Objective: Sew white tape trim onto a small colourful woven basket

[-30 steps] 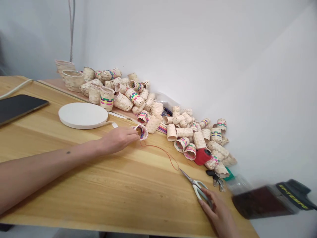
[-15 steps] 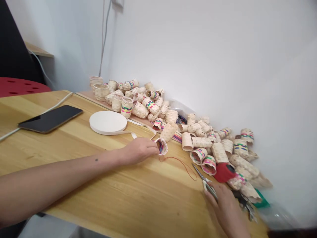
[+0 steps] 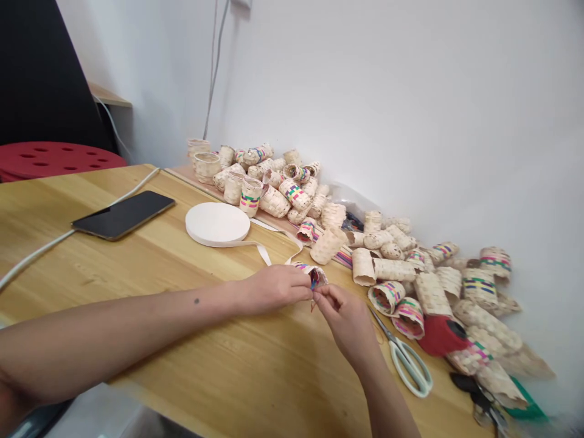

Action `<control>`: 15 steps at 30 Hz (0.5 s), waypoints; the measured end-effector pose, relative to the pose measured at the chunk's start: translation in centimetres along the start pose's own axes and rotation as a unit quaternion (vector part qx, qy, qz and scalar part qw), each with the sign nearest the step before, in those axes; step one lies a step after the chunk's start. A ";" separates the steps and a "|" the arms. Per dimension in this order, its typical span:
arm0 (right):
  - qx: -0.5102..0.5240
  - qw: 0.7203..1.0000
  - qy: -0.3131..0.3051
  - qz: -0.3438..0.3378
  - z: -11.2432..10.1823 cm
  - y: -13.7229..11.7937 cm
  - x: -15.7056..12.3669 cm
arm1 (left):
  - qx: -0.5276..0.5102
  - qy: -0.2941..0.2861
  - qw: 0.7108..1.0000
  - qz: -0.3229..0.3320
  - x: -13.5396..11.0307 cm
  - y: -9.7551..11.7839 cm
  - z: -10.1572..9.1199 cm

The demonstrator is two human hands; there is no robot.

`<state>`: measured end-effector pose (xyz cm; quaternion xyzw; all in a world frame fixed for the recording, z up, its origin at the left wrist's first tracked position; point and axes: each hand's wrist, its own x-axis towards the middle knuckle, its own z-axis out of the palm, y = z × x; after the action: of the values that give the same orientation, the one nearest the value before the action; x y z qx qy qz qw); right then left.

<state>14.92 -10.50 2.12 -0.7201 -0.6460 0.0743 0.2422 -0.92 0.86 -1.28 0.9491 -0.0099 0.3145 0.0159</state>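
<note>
- Nothing readable anywhere, no text, labels, brands or numbers.
- Phone (image 3: 124,215) at left of the frame has a dark, blank screen.
- Woven baskets (image 3: 292,193) only show coloured bands, no lettering.

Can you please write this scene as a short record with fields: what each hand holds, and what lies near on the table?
left hand: holds a small woven basket, pinched at its rim
right hand: fingertips at the same basket; grip closed on something thin, too small to tell
scissors: flat on the table, right of the right hand, not touched
red spool: beside the scissors
basket pile: along the wall
white tape roll: behind the left hand
phone: far left, face up
</note>
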 end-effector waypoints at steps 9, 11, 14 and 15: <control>-0.004 0.984 0.177 -0.021 -2.4 -1.6 1.8 | 0.004 -0.056 0.997 0.044 0.6 1.6 -0.6; 0.098 0.965 0.239 -0.037 -4.5 -1.8 2.7 | -0.035 -0.055 0.997 0.030 0.8 1.8 -1.2; 0.362 0.921 0.138 -0.039 -6.7 -1.9 3.3 | -0.185 -0.008 0.983 -0.021 1.1 1.6 -2.4; 0.427 0.900 0.083 -0.026 -7.0 -1.8 3.3 | -0.240 0.002 0.970 -0.038 1.1 1.4 -2.8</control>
<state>16.79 -9.05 9.72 -0.5340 -0.5480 0.2768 0.5814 -1.73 -0.46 1.69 0.9163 -0.0488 0.3044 0.2556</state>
